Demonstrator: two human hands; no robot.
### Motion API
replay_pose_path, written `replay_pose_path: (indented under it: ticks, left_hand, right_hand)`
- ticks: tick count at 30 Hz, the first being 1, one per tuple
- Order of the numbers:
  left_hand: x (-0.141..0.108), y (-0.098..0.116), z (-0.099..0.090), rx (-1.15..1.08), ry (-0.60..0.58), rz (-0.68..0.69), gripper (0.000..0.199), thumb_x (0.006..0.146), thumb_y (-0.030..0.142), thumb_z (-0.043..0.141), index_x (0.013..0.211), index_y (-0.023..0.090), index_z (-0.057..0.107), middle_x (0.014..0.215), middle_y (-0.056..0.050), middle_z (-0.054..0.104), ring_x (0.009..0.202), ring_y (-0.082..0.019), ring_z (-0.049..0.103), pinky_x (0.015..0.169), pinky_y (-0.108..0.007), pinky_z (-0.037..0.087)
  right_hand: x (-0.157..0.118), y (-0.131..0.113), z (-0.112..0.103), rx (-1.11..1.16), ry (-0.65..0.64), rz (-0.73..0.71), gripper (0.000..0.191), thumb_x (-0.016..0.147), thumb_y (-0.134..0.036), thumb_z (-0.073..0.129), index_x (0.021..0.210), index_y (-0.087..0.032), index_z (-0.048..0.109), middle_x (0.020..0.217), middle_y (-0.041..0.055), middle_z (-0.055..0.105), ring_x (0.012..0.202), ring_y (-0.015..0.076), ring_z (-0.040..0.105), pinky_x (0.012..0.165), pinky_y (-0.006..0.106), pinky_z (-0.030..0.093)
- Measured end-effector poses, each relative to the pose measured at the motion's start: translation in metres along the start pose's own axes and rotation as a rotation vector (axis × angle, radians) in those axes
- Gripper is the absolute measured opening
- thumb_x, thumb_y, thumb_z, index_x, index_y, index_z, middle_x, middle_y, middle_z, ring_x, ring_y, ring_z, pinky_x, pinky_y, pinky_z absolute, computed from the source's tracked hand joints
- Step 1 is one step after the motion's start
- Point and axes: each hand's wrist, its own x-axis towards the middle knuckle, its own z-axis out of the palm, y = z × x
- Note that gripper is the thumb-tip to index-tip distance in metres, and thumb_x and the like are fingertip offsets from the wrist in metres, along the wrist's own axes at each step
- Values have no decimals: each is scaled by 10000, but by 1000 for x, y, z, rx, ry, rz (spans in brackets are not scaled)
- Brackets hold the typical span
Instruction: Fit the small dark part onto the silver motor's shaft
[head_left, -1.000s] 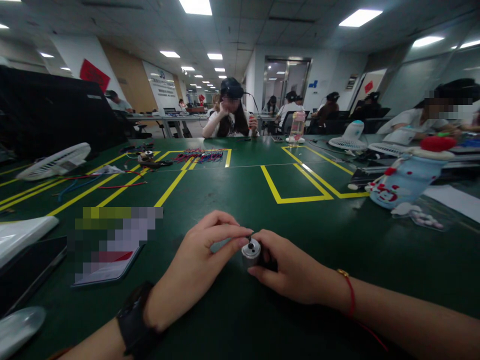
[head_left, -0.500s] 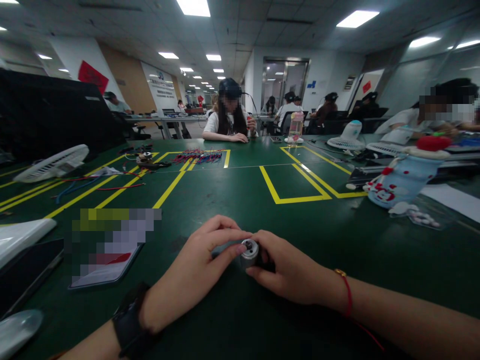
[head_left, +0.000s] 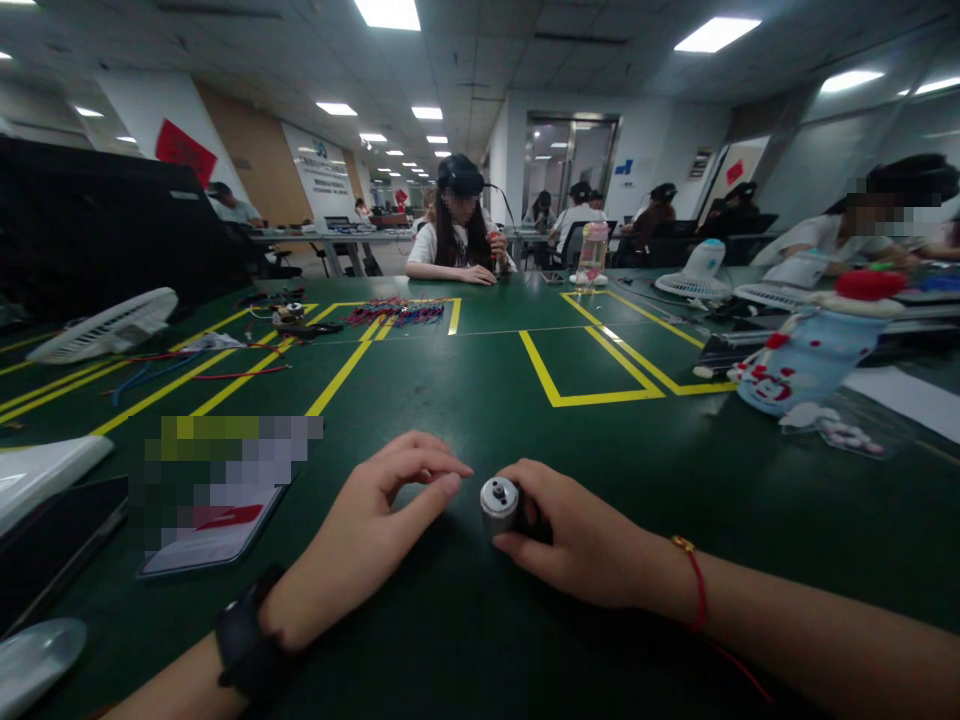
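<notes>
A small silver metal cylinder (head_left: 498,506), its round end facing up with a central shaft and small dark holes, stands at the front middle of the green table (head_left: 420,640). My right hand (head_left: 574,530) grips it from the right, the fingers behind and the thumb in front. Just left of the cylinder, my left hand (head_left: 390,505) is held with thumb and fingertips apart and nothing visible between them. A small gap separates its fingertips from the metal. The cylinder's lower right side is hidden by my right hand.
A phone-like flat object (head_left: 225,530) and a white mouse (head_left: 41,660) lie at left. Wires (head_left: 401,312) and a white fan (head_left: 109,327) are farther back. A blue bottle (head_left: 810,355) stands at right. Across the table sits a person (head_left: 454,235).
My left hand has let go of the cylinder's top and drawn back to the left. My right hand and the cylinder are in nearly the same place.
</notes>
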Motion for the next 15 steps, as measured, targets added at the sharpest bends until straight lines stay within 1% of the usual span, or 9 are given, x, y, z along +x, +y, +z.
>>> replay_pose_path:
  ticks: [2, 5, 7, 10, 15]
  left_hand:
    - [2, -7, -1, -42, 20, -76, 151, 912, 292, 525, 904, 238, 666, 953, 1, 609, 902, -174, 576, 798, -287, 423]
    - [5, -15, -2, -98, 16, -231, 180, 909, 341, 517, 938, 233, 658, 834, 10, 615, 801, -170, 570, 720, -273, 422]
    - [6, -18, -1, -120, 14, -299, 201, 903, 360, 517, 953, 226, 657, 800, 12, 609, 769, -169, 562, 695, -267, 422]
    - [5, -18, -1, -125, 13, -330, 219, 896, 369, 517, 968, 217, 656, 804, 6, 612, 773, -174, 566, 701, -270, 434]
    - [2, -20, -1, -106, 11, -289, 256, 901, 396, 502, 1020, 215, 639, 854, -10, 642, 820, -192, 595, 748, -308, 454]
  right_hand:
    - [0, 0, 0, -2, -1, 8, 281, 790, -188, 639, 1048, -196, 526, 940, 19, 549, 766, 151, 505, 668, 291, 424]
    - [0, 0, 0, 1, 1, 10, 290, 793, -193, 643, 1057, -198, 524, 947, 18, 550, 767, 149, 507, 671, 289, 427]
    - [0, -1, 0, 2, -4, 19, 291, 795, -198, 644, 1059, -198, 524, 946, 17, 551, 760, 147, 507, 665, 287, 426]
    - [0, -2, -1, 5, -10, 28, 291, 796, -203, 645, 1062, -197, 527, 941, 20, 555, 753, 147, 509, 658, 286, 424]
    - [-1, -3, -3, 13, -17, 29, 298, 801, -205, 644, 1077, -198, 532, 961, 31, 563, 769, 155, 516, 672, 292, 429]
